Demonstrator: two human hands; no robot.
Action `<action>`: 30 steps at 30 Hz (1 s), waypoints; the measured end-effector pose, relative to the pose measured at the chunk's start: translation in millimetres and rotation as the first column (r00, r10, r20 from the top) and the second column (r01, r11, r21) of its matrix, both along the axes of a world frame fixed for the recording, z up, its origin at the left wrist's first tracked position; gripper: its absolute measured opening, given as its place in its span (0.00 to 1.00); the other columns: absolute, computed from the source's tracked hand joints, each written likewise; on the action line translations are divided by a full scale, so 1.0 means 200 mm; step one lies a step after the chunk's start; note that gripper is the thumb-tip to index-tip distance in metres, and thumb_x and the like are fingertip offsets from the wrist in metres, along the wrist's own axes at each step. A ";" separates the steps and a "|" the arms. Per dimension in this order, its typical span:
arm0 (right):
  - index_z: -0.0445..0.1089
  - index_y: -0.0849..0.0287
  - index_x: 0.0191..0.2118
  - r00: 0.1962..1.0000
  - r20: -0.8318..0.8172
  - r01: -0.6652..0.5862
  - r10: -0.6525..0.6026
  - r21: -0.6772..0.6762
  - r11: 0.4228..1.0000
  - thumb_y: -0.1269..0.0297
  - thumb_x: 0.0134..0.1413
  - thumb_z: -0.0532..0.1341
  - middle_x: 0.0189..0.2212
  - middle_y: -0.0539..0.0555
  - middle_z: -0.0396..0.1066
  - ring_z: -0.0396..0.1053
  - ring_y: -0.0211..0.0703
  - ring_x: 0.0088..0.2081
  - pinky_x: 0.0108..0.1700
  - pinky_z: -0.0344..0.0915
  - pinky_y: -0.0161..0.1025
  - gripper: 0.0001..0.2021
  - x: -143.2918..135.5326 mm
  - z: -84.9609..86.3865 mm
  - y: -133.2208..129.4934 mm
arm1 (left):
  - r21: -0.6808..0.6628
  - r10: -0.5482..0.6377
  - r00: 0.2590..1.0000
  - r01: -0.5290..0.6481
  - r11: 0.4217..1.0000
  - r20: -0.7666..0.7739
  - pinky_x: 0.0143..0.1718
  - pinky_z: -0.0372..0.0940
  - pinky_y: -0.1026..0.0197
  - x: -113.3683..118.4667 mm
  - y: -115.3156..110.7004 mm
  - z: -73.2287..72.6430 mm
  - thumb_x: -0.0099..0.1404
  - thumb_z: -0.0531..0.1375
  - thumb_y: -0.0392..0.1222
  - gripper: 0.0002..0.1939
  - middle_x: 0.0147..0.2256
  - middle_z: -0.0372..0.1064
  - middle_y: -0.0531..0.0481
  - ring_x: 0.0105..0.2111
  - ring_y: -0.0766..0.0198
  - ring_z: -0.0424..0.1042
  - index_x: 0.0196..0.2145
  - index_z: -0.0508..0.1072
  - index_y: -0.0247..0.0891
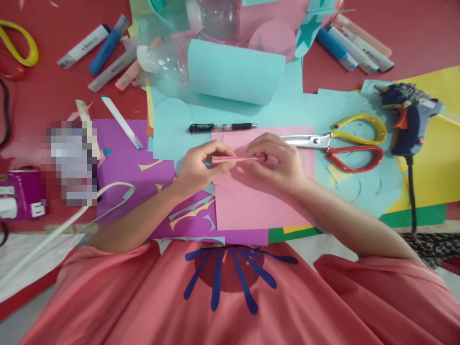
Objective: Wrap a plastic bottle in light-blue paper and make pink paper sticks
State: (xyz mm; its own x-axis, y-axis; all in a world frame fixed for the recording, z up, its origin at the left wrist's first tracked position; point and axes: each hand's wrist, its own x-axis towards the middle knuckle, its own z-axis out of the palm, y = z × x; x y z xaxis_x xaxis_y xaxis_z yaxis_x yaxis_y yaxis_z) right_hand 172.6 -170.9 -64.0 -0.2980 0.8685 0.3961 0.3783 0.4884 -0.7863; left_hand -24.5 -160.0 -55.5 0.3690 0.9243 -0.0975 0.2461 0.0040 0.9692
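Observation:
Between my hands is a narrow, rolled or folded pink paper strip (223, 159), held level. My left hand (203, 165) pinches its left part between thumb and fingers. At its right part, my right hand (276, 158) grips it, and the curled end shows under the fingers. Both hands are above a pink paper sheet (266, 206). A black and clear pen (224, 127) lies just beyond the hands. Scissors (318, 140) with one yellow and one red handle lie right of my right hand, blades pointing towards it.
A bottle wrapped in light blue paper (235, 69) lies at the back. Markers (108, 50) lie on both sides. A blue glue gun (411, 124) rests at the right, its cord (411, 191) running forward. Purple paper (125, 211) with scraps is at the left.

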 end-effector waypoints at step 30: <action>0.73 0.57 0.31 0.991 -0.129 0.026 -0.027 -0.004 1.000 0.69 0.55 0.62 0.26 0.49 0.73 0.69 0.35 0.29 0.31 0.64 0.35 0.03 0.02 0.01 0.01 | 0.215 0.062 0.994 -0.079 0.973 0.087 0.37 0.69 0.61 -0.03 0.01 -0.06 0.58 0.65 0.45 0.08 0.32 0.76 0.51 0.34 0.64 0.74 0.34 0.76 0.39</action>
